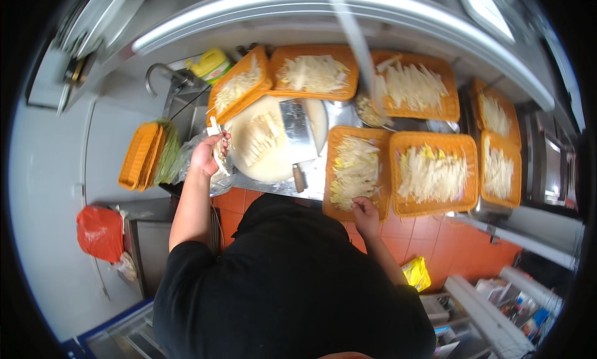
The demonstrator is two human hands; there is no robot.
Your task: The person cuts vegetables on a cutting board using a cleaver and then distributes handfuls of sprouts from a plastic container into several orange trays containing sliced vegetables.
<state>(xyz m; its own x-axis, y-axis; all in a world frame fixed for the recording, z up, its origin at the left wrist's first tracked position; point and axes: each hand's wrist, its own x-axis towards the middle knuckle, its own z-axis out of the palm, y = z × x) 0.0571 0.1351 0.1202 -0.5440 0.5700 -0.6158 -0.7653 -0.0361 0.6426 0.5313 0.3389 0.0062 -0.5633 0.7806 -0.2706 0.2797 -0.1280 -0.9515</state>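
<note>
My left hand is closed around a few pale, thin vegetable strips, which stick out above and below the fingers. It is at the left edge of a round white cutting board. On that board lie a heap of pale strips and a broad cleaver, its wooden handle toward me. My right hand, fingers curled together, is at the near rim of an orange basket of pale and yellowish strips. What its fingers hold, if anything, is too small to make out.
Several more orange baskets of strips, such as one at the right, line the counter. At the left are a faucet, a yellow jug, stacked orange baskets and a red bag. A metal rail crosses overhead.
</note>
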